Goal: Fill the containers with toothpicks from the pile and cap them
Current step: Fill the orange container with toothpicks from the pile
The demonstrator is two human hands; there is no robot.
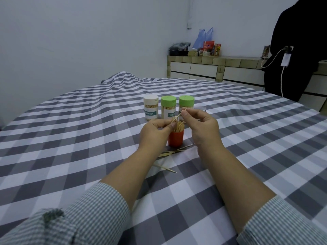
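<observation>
An open red container (175,138) stands on the checked tablecloth, with toothpicks sticking out of its top. Both hands hover just above it. My left hand (155,131) and my right hand (201,124) pinch the two ends of one toothpick (177,117), which slants up to the right. Behind stand three capped, filled containers: one with a white cap (150,107) and two with green caps (168,108) (186,103). A few loose toothpicks (172,152) lie on the cloth in front of the red container, partly hidden by my arms.
A clear lid or small container (201,108) peeks out behind my right hand. The grey-and-white checked cloth (88,138) covers the whole table. A person in black (297,50) stands at the far right by a low cabinet (203,68) with bags and boxes.
</observation>
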